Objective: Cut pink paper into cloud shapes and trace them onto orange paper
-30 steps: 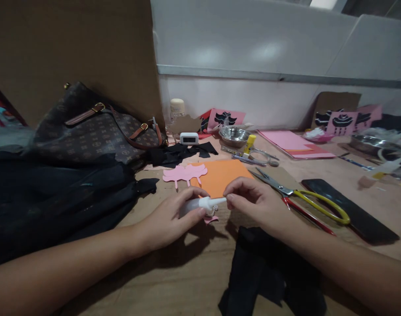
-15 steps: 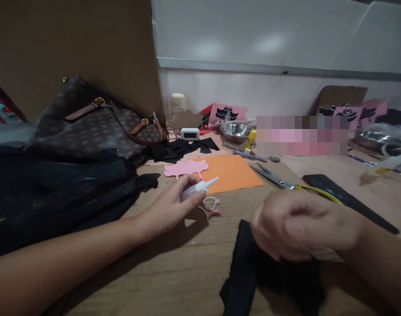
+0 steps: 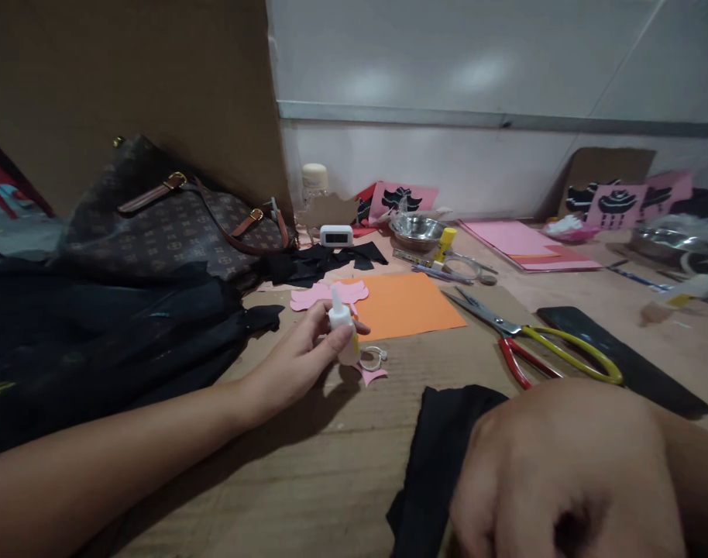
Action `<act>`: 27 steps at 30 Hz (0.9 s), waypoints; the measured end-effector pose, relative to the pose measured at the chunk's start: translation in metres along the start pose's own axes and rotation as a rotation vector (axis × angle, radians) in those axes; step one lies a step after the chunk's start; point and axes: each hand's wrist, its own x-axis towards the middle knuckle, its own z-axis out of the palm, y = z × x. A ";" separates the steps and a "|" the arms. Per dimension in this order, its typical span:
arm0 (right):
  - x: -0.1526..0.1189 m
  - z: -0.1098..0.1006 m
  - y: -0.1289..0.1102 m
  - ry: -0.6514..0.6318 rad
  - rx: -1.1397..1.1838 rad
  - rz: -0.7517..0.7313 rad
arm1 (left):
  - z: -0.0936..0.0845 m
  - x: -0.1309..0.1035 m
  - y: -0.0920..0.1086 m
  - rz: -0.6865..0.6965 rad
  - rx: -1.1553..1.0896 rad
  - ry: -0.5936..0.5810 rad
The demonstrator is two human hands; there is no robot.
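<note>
My left hand (image 3: 307, 353) is closed around a small squeeze bottle (image 3: 340, 316) with a white pointed nozzle, held nearly upright over the cardboard. Just behind it lie a pink cut-out shape (image 3: 354, 291) and an orange sheet (image 3: 415, 308). A pale ring-shaped item (image 3: 372, 356) and a pink scrap (image 3: 372, 375) are beside the bottle's base. Close to the camera, my right hand (image 3: 575, 473) is curled into a fist, covering part of a black fabric piece (image 3: 432, 449). Whatever its fingers hold, if anything, is hidden. Scissors (image 3: 505, 324) with red and yellow handles lie beyond it.
A dark phone-like slab (image 3: 621, 356) lies beside the scissors. Black cloth (image 3: 110, 341) and a brown patterned handbag (image 3: 173, 209) fill the left. Farther back are a digital clock (image 3: 336, 235), a metal bowl (image 3: 417, 230), a glue stick (image 3: 445, 244) and pink sheets (image 3: 513, 239).
The bottle in my left hand has swung from pointing right to nearly upright. My right hand has moved down and nearer the camera, uncovering the scissors' handles.
</note>
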 end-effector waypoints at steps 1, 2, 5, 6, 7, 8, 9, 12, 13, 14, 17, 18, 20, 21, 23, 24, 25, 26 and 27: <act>0.001 -0.005 -0.010 0.013 -0.020 0.087 | 0.000 0.000 0.000 0.004 -0.020 -0.004; 0.001 -0.009 -0.019 0.022 -0.019 0.143 | 0.000 0.000 0.000 -0.001 -0.026 -0.011; 0.001 -0.012 -0.028 0.005 0.064 0.282 | 0.001 0.001 0.000 -0.009 0.010 -0.003; 0.002 -0.010 -0.028 -0.012 0.089 0.313 | 0.001 0.001 -0.001 -0.001 0.013 0.001; 0.003 -0.008 -0.026 -0.026 0.095 0.336 | 0.002 0.002 -0.002 0.007 0.008 0.002; 0.004 -0.005 -0.023 -0.034 0.095 0.341 | 0.002 0.002 -0.003 0.011 -0.001 0.001; 0.005 -0.003 -0.021 -0.024 0.092 0.338 | 0.002 0.002 -0.004 0.013 -0.010 -0.001; 0.008 0.002 -0.016 0.142 0.087 0.262 | 0.002 0.001 -0.004 0.007 -0.041 -0.014; 0.009 0.002 -0.014 0.253 0.097 0.222 | 0.002 0.000 -0.003 0.013 -0.035 -0.016; 0.010 0.000 -0.011 0.400 0.104 0.183 | 0.002 -0.001 0.000 0.033 -0.020 -0.010; 0.016 -0.007 -0.001 0.914 0.058 0.114 | 0.003 -0.003 0.011 0.092 0.008 0.030; 0.018 -0.009 0.004 1.042 0.032 0.109 | 0.003 -0.004 0.014 0.093 -0.013 0.032; 0.022 -0.013 0.013 1.144 0.034 0.095 | 0.005 -0.006 0.019 0.055 -0.081 0.009; 0.024 -0.014 0.017 1.131 0.065 0.101 | 0.006 -0.007 0.021 0.029 -0.109 -0.010; 0.027 -0.012 0.024 1.056 0.132 0.129 | 0.007 -0.009 0.022 0.002 -0.149 -0.031; 0.029 -0.010 0.027 1.023 0.155 0.136 | 0.008 -0.009 0.022 -0.009 -0.172 -0.036; 0.031 -0.009 0.029 0.997 0.173 0.137 | 0.009 -0.010 0.022 -0.021 -0.202 -0.040; 0.033 -0.007 0.031 0.981 0.190 0.133 | 0.010 -0.010 0.022 -0.033 -0.235 -0.046; 0.034 -0.006 0.032 0.978 0.206 0.119 | 0.010 -0.011 0.022 -0.045 -0.264 -0.049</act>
